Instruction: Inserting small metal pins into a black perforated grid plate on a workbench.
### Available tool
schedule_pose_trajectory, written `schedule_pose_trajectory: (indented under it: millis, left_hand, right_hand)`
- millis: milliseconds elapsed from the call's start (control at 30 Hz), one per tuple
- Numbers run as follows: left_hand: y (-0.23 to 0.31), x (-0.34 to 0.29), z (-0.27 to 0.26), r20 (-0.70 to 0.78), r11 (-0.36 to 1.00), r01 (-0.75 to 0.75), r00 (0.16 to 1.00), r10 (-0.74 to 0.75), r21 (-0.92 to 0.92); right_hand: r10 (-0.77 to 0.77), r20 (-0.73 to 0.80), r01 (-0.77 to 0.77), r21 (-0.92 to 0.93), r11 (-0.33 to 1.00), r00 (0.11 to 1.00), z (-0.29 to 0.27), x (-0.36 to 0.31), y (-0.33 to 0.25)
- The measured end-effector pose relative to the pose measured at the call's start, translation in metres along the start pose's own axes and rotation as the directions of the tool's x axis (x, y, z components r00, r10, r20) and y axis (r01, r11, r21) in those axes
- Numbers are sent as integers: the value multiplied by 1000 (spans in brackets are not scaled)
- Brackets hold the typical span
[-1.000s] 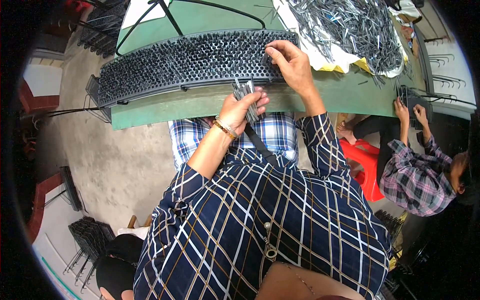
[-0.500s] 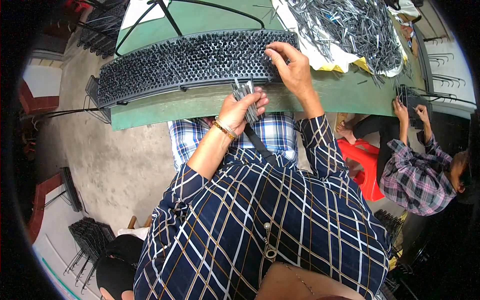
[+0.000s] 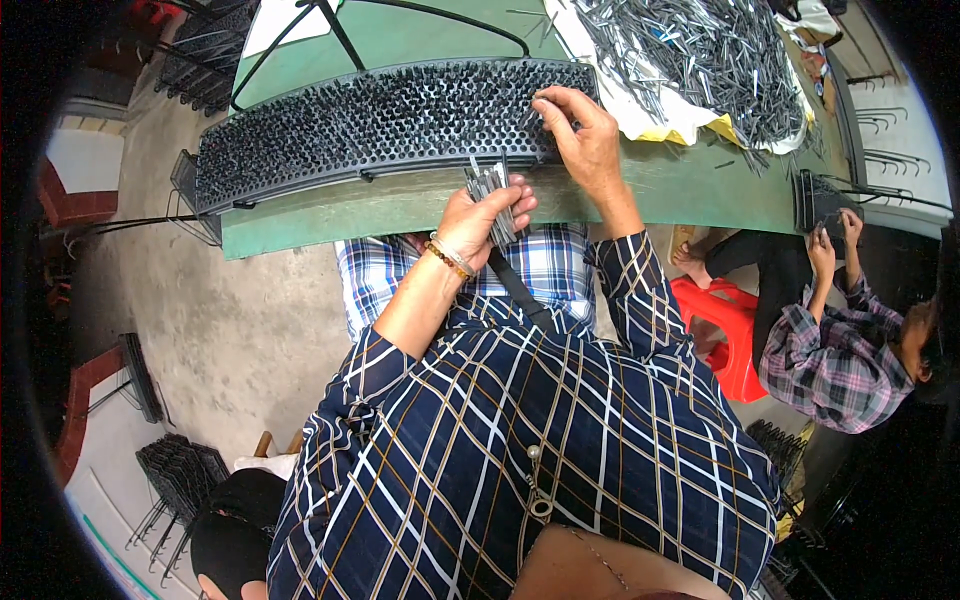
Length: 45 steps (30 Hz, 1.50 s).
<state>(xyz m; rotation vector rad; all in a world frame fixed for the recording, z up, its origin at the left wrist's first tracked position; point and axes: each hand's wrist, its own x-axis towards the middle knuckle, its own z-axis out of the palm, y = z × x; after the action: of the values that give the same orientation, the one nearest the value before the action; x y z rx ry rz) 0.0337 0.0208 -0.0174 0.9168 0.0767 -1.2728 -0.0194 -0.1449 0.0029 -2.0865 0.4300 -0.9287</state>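
Note:
A bundle of thin grey metal strips [image 3: 488, 183] lies in my left hand [image 3: 478, 222], thumb across it, just in front of the rack's near edge. The long black rack [image 3: 330, 130] stretches across the table, its top full of round holes with many dark strip ends standing up in them. My right hand [image 3: 588, 135] is over the rack's right end, thumb and forefinger pinched together close to the holes. What sits between those fingertips is too small to make out.
A big heap of loose metal strips [image 3: 700, 60] lies on a white and yellow sack [image 3: 655, 130] on the green table [image 3: 290, 236]. To the right, a co-worker [image 3: 840, 350] handles a smaller black rack [image 3: 822, 200]. A red plastic stool [image 3: 735, 340] stands between us.
My hands stay almost in place, the right still pinching over the rack's right end. The co-worker's near hand has moved lower, away from the small rack's top edge.

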Motion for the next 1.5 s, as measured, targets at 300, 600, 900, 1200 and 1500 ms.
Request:
schedule_pose_trajectory:
  millis: [300, 600, 900, 1200, 1500]
  left_hand:
    - [0, 1, 1, 2, 1000, 9, 1000, -9, -7]
    - [-1, 2, -1, 0, 1000, 9, 1000, -9, -15]
    - [0, 2, -1, 17, 1000, 0, 1000, 0, -18]
    - [-1, 0, 4, 30, 1000, 6, 1000, -6, -9]
    - [-1, 2, 0, 11, 998, 24, 1000, -24, -50]
  right_hand:
    - [-61, 48, 60, 14, 998, 997, 0, -3, -2]
    - [-81, 76, 84, -42, 996, 994, 0, -2, -14]
    - [150, -28, -147, 67, 987, 988, 4, -4, -12]
    - [233, -58, -217, 208, 954, 971, 3, -9, -4]
    - [215, -11, -195, 376, 906, 977, 12, -10, -22]
